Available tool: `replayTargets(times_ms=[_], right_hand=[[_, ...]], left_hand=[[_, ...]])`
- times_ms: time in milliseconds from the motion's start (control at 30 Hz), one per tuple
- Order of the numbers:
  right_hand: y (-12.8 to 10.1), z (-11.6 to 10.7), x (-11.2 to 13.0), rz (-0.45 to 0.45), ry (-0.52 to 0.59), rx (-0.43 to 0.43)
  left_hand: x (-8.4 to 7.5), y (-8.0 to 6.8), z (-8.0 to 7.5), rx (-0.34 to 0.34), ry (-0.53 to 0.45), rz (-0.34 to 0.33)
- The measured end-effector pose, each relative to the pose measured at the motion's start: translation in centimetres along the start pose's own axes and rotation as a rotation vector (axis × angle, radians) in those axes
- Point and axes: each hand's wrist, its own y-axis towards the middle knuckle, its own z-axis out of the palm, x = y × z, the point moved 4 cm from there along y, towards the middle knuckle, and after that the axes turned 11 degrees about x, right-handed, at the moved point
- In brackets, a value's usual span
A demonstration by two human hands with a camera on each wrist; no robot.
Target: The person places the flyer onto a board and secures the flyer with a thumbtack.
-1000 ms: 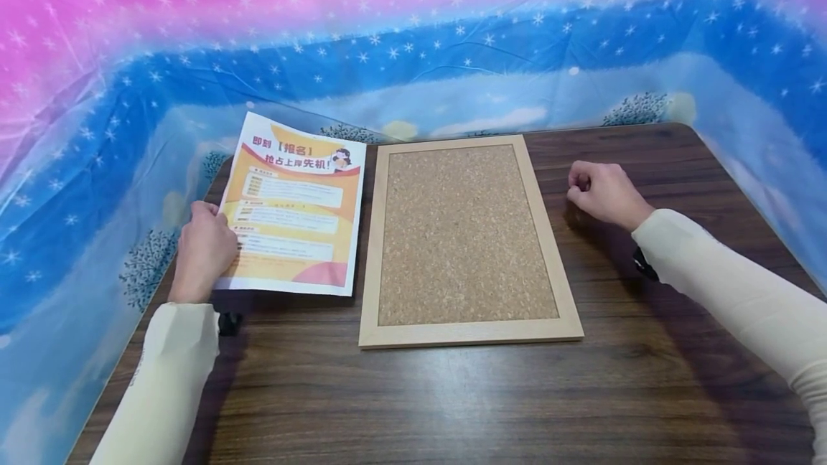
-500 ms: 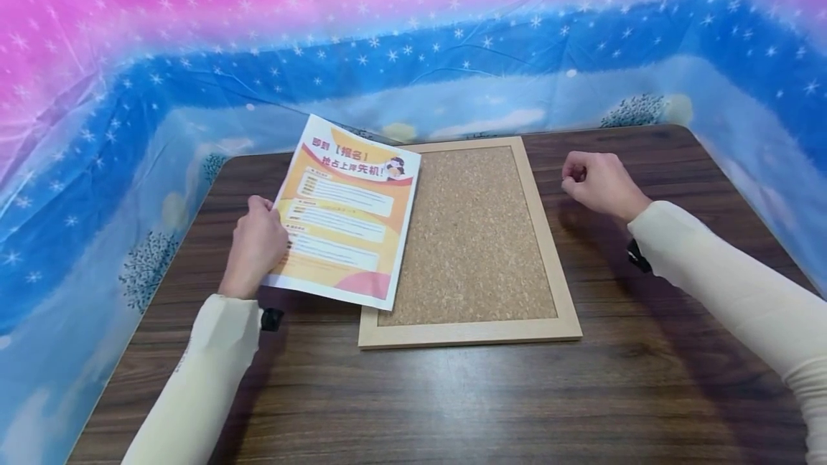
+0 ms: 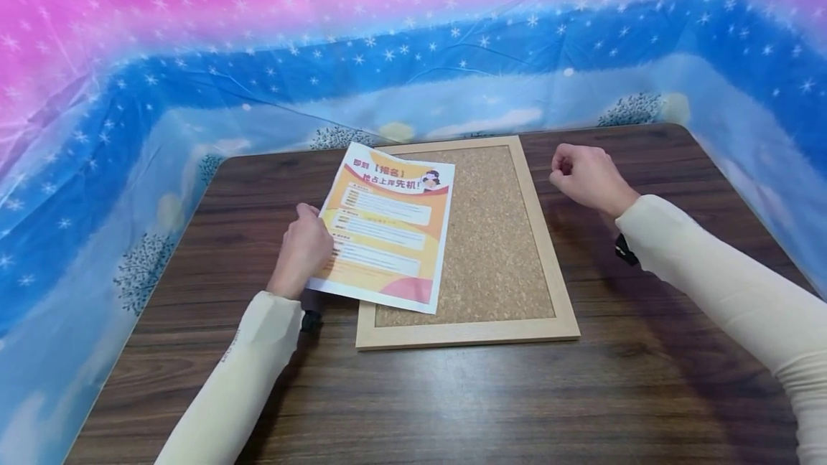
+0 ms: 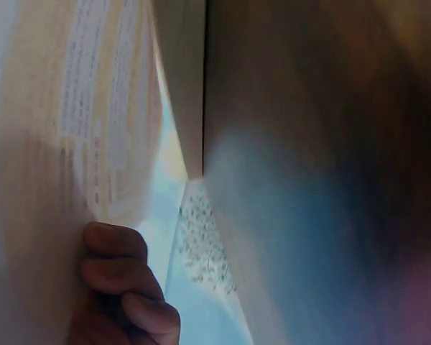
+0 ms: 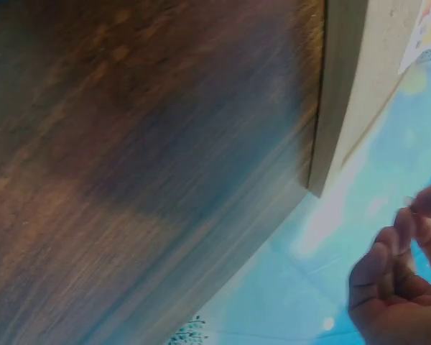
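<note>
Left hand (image 3: 309, 246) grips the flyer (image 3: 386, 232) by its edge, sheet lying partly over the cork board (image 3: 497, 235). Right hand (image 3: 584, 176) hovers curled just right of the board, fingertips pinched together; whether it holds anything, I cannot tell.

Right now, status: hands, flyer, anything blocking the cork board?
Left hand grips flyer by its left edge. Flyer partly over cork board, tilted. Right hand curled beside the board; cannot tell if it pinches anything. Board's right half uncovered.

Curled fingers (image 4: 118, 280) under a blurred flyer (image 4: 72, 129); beyond, perhaps a wooden frame (image 4: 183, 79)
</note>
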Motion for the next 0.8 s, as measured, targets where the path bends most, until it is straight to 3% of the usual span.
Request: replayTargets(times_ms=[233,400,800], right_hand=[[0.2,0.1,0.3,-0.007,-0.018,0.021],[0.5,-0.1,0.5,-0.043,-0.019,-0.005],[1.9,-0.4,1.9,-0.12,0.005,-0.044]], left_hand=[[-1.0,-0.6,1.3,0.085,0.107,0.057],[-1.8,-1.1,1.8,0.131,0.112,0.091],[-4.1,-2.1,3.6,0.242,0.153,0.282]])
